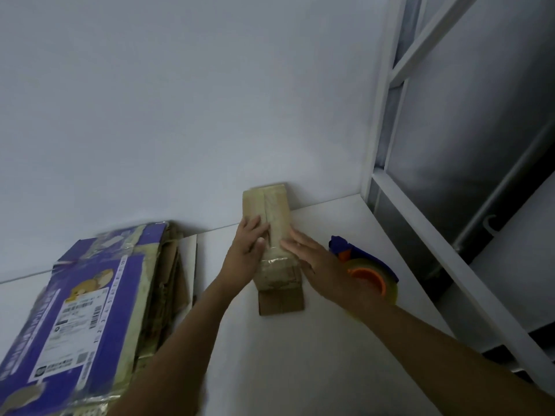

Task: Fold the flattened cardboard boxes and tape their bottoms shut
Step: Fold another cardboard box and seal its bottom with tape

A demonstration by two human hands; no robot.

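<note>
Evidently, in the head view, the small cardboard box (pixel 265 205) lies on the white table (pixel 300 370), its long axis running away from the person, far end at the wall (pixel 180 115), taped seam uppermost. The left hand (pixel 249 240) and right hand (pixel 312 259) press flat on it, fingers straight, gripping nothing. Judged light, stiff-walled yet crushable, tape slick; best held by the long side faces. A tape dispenser (pixel 371 276) sits just beside the right hand.

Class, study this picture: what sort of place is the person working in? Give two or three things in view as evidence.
Probably a small indoor packing corner, perhaps at home: a white table against a plain wall, a stack of flattened, used cardboard boxes, and a tape dispenser.
</note>
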